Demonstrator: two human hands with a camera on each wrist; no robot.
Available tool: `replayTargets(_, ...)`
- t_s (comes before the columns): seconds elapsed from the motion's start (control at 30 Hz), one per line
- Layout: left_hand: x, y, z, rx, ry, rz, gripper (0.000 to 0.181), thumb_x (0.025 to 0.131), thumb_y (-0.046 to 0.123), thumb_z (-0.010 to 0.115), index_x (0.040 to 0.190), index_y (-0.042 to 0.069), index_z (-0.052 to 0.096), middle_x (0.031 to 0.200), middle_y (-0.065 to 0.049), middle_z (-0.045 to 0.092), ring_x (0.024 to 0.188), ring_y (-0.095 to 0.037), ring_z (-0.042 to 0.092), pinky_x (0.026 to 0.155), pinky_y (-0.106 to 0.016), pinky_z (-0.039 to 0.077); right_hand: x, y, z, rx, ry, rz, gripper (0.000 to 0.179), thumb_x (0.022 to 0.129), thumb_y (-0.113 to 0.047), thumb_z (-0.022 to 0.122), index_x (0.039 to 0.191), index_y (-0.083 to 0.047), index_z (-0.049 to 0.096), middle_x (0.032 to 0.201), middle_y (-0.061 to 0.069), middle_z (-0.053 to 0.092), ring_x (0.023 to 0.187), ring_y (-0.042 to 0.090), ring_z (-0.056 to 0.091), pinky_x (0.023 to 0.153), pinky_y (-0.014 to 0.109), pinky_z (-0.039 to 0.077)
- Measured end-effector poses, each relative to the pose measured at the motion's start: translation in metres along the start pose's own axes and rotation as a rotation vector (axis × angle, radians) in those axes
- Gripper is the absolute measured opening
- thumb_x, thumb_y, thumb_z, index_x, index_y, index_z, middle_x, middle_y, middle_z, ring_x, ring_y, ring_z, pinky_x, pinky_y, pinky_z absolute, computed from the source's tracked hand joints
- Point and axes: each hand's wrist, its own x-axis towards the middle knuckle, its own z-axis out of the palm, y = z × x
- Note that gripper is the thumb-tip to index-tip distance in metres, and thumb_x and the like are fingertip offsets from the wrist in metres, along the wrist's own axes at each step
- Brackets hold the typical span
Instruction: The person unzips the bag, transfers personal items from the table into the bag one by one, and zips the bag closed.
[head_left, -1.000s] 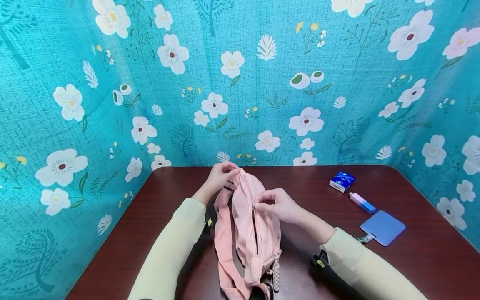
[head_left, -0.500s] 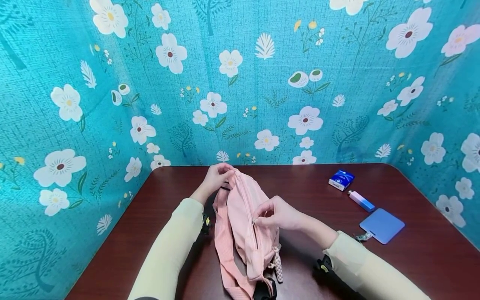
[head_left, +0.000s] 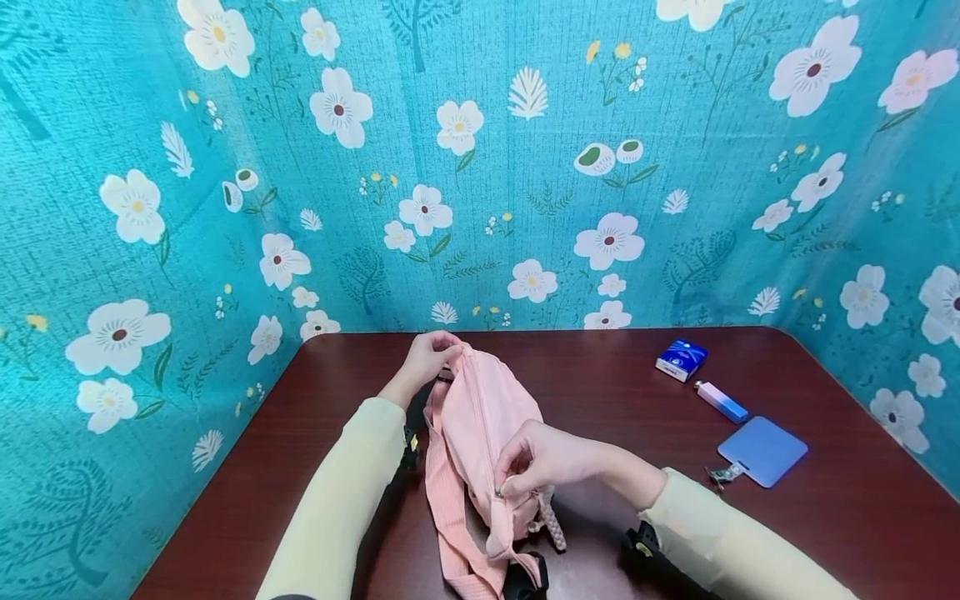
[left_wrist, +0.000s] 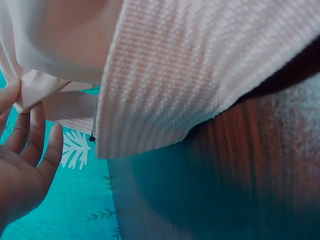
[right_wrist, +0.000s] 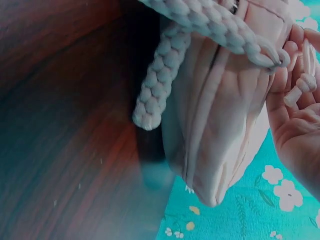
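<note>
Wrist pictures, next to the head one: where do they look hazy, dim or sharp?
Head view: bright, pink bag fairly crisp. Left wrist view: woven strap clear, tabletop hazy, with pale sheen at the right. Right wrist view: dimmer, braided cord distinct, dark shadow beside the bag.

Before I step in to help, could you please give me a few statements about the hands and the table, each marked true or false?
1. The left hand pinches the far end of the pink bag. True.
2. The right hand touches nothing. False: its fingers pinch at the bag's zipper.
3. In the head view, the blue box is right of the bag. True.
4. The flat blue card lies on top of the bag. False: it lies on the table, apart from the bag.
</note>
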Motion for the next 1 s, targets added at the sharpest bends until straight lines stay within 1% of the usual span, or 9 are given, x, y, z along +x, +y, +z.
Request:
replayTargets(0.07, -0.001, -0.002, 0.000, -0.012, -0.005, -0.015, 0.008, 0.093, 0.009, 0.066, 0.097, 0.003, 0.070, 0.086, -0.006, 0.067, 0.074, -0.017, 0.059, 0.076, -0.045, 0.054, 0.004, 0.001, 0.004, 0.001, -0.009, 0.002, 0.005, 0.084, 0.002, 0.066, 0.082, 0.003, 0.071, 0.067, -0.011, 0.058, 0.057, -0.001, 0.046, 0.051, 0.015, 0.036)
replayTargets(0.17, -0.003, -0.005, -0.001, -0.028, -0.014, -0.027, 0.008, 0.093, 0.008, 0.065, 0.097, 0.003, 0.070, 0.088, -0.006, 0.068, 0.074, -0.017, 0.061, 0.075, -0.043, 0.055, 0.009, 0.004, 0.010, 0.008, -0.017, -0.001, 0.005, 0.084, 0.002, 0.067, 0.082, 0.004, 0.071, 0.068, -0.010, 0.060, 0.059, -0.002, 0.047, 0.054, 0.014, 0.037)
replayTargets(0.27, -0.004, -0.006, -0.004, -0.021, -0.017, -0.008, 0.009, 0.093, 0.009, 0.066, 0.098, 0.004, 0.070, 0.091, -0.006, 0.069, 0.078, -0.017, 0.061, 0.075, -0.040, 0.054, 0.013, 0.006, 0.014, 0.033, -0.023, -0.002, 0.005, 0.084, 0.002, 0.068, 0.083, 0.006, 0.071, 0.069, -0.006, 0.063, 0.060, -0.001, 0.050, 0.055, 0.015, 0.041)
replayTargets(0.37, -0.005, -0.009, -0.006, -0.037, -0.021, 0.011, 0.010, 0.093, 0.010, 0.066, 0.099, 0.004, 0.070, 0.092, -0.007, 0.069, 0.077, -0.017, 0.060, 0.076, -0.040, 0.054, 0.015, 0.008, 0.016, 0.066, -0.021, 0.005, 0.006, 0.085, 0.003, 0.068, 0.085, 0.008, 0.071, 0.071, 0.001, 0.066, 0.063, 0.000, 0.055, 0.058, 0.016, 0.045)
replayTargets(0.5, -0.005, -0.012, -0.008, -0.072, -0.026, 0.023, 0.012, 0.092, 0.009, 0.067, 0.101, 0.001, 0.070, 0.091, -0.007, 0.069, 0.074, -0.016, 0.060, 0.077, -0.044, 0.054, 0.014, 0.010, 0.017, 0.087, -0.014, 0.014, 0.005, 0.085, 0.005, 0.068, 0.087, 0.010, 0.069, 0.072, 0.011, 0.067, 0.066, 0.002, 0.058, 0.061, 0.017, 0.047)
replayTargets(0.6, -0.005, -0.013, -0.010, -0.063, -0.017, 0.033, 0.013, 0.092, 0.009, 0.067, 0.101, 0.001, 0.070, 0.090, -0.007, 0.069, 0.074, -0.016, 0.060, 0.077, -0.047, 0.053, 0.013, 0.010, 0.017, 0.091, -0.010, 0.021, 0.005, 0.085, 0.005, 0.068, 0.087, 0.010, 0.069, 0.072, 0.014, 0.067, 0.066, 0.003, 0.058, 0.061, 0.017, 0.048)
replayTargets(0.7, -0.005, -0.013, -0.011, -0.039, -0.009, 0.045, 0.012, 0.092, 0.010, 0.068, 0.101, 0.002, 0.070, 0.089, -0.006, 0.068, 0.075, -0.016, 0.059, 0.076, -0.047, 0.053, 0.013, 0.009, 0.017, 0.086, -0.005, 0.036, 0.007, 0.085, 0.002, 0.069, 0.088, 0.009, 0.069, 0.072, 0.014, 0.068, 0.065, 0.004, 0.058, 0.060, 0.017, 0.047)
replayTargets(0.87, -0.004, -0.011, -0.011, -0.025, -0.010, 0.055, 0.012, 0.092, 0.010, 0.067, 0.101, 0.002, 0.070, 0.089, -0.007, 0.068, 0.076, -0.018, 0.059, 0.076, -0.048, 0.052, 0.011, 0.007, 0.015, 0.068, -0.003, 0.058, 0.009, 0.086, -0.003, 0.070, 0.089, 0.006, 0.071, 0.073, 0.010, 0.070, 0.065, 0.004, 0.059, 0.059, 0.016, 0.046)
replayTargets(1.0, -0.004, -0.010, -0.011, -0.019, -0.008, 0.058, 0.012, 0.092, 0.009, 0.066, 0.102, 0.001, 0.069, 0.091, -0.007, 0.068, 0.077, -0.018, 0.059, 0.077, -0.044, 0.053, 0.009, 0.005, 0.011, 0.040, 0.001, 0.047, 0.011, 0.088, -0.006, 0.070, 0.092, 0.004, 0.071, 0.076, 0.006, 0.071, 0.067, 0.002, 0.059, 0.059, 0.016, 0.046)
